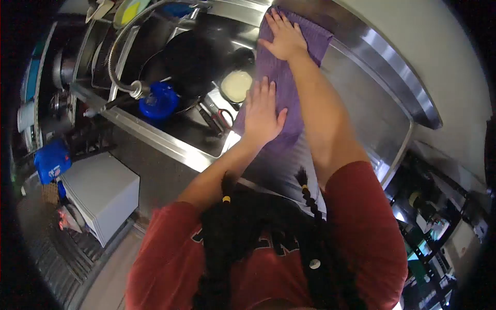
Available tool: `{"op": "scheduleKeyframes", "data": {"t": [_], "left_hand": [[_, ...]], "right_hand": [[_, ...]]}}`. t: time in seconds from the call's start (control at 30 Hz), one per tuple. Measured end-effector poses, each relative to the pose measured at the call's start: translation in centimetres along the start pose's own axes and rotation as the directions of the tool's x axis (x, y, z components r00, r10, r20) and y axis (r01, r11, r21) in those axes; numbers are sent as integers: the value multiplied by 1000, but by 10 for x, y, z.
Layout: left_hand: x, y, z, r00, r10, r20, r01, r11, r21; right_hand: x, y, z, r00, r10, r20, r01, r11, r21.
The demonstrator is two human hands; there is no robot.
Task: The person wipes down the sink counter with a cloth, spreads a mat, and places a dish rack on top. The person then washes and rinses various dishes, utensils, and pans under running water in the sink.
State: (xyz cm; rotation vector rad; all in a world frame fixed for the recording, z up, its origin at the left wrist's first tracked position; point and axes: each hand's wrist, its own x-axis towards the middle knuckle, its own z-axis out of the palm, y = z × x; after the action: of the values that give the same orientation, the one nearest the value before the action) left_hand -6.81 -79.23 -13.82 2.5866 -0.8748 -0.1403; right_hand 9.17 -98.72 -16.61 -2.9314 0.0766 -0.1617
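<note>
A purple towel (289, 98) lies spread over the right edge of the sink (165, 142) and onto the steel drainboard (361, 98). On its near part rests my left hand (262, 114), palm down with the fingers stretched out and the thumb apart. Farther up, my right hand (284, 39) presses flat on the towel's far end, its fingers spread. Neither hand grips anything. Just left of the towel, in the sink, are a bowl with a pale inside (236, 86) and scissors with red-rimmed handles (224, 118).
A blue round item (159, 101) sits in the sink beside a hose faucet (137, 90). A large dark pan (188, 62) lies behind it. Shelves with pots (63, 67) stand at left, above a white box-like cabinet (106, 191). A dark rack (434, 222) stands at right.
</note>
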Motion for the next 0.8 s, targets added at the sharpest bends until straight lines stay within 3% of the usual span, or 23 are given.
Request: {"op": "scheduleKeyframes", "data": {"t": [0.13, 0.2, 0.27, 0.33, 0.4, 0.43, 0.57, 0.67, 0.77, 0.8], "left_hand": [[10, -18, 0, 995, -80, -53, 78, 996, -39], [17, -30, 2, 993, -104, -61, 101, 994, -36], [21, -38, 5, 984, -150, -95, 125, 966, -226], [28, -38, 5, 976, -193, -102, 169, 964, -207], [39, -39, 12, 957, -281, -76, 240, 910, -339], [49, -47, 29, 979, -195, -57, 184, 970, -162], [66, -58, 53, 971, -150, -185, 122, 981, -153], [61, -46, 20, 954, -275, -116, 224, 917, -330], [53, -34, 6, 932, -359, -55, 297, 841, -453], [47, -33, 7, 951, -299, -78, 245, 883, -400]], "right_hand": [[33, -27, 3, 995, -39, 95, 45, 997, -66], [50, -41, 10, 995, -101, 24, 101, 995, -9], [61, -61, -3, 977, -74, 200, 65, 997, 50], [75, -77, -8, 970, -114, 213, 108, 993, 38], [89, -88, -2, 966, -154, 206, 151, 988, 29], [95, -94, 2, 972, -153, 180, 146, 988, 53], [119, -108, 18, 966, -192, 171, 194, 981, 7], [127, -109, 34, 969, -194, 150, 197, 980, -2], [123, -84, 35, 948, -298, 110, 286, 951, 117], [116, -71, 31, 907, -416, 64, 408, 907, 105]]}}
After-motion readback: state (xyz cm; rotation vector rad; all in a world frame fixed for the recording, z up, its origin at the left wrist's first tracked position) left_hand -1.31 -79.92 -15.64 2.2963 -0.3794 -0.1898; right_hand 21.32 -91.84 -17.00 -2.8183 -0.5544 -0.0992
